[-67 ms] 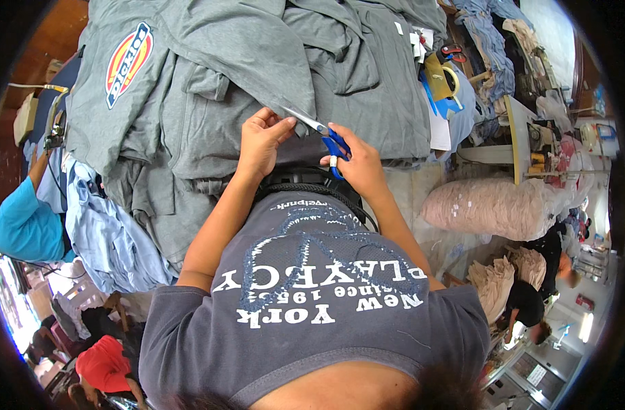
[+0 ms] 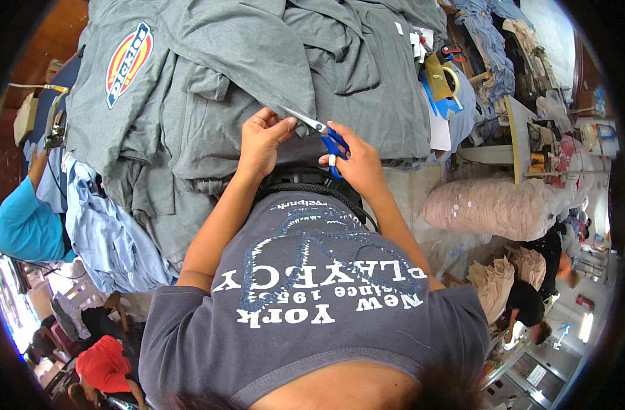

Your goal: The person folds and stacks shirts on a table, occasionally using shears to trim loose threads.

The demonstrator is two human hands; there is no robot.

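Scissors (image 2: 322,128) with blue handles sit in our right hand (image 2: 359,158), gripped by the loops, blades slanting far and left over the grey garments (image 2: 387,113). Our left hand (image 2: 261,143) bends its fingertips together beside the blades; we cannot tell what they pinch.

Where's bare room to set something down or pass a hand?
Flattest patch: grey garments between the scissors and white paper; cloth, not bare tabletop. A hand could probably pass over the pale floor between right forearm and wrapped bundle. Crowded: around the yellow ring, and between left hand and right hand.
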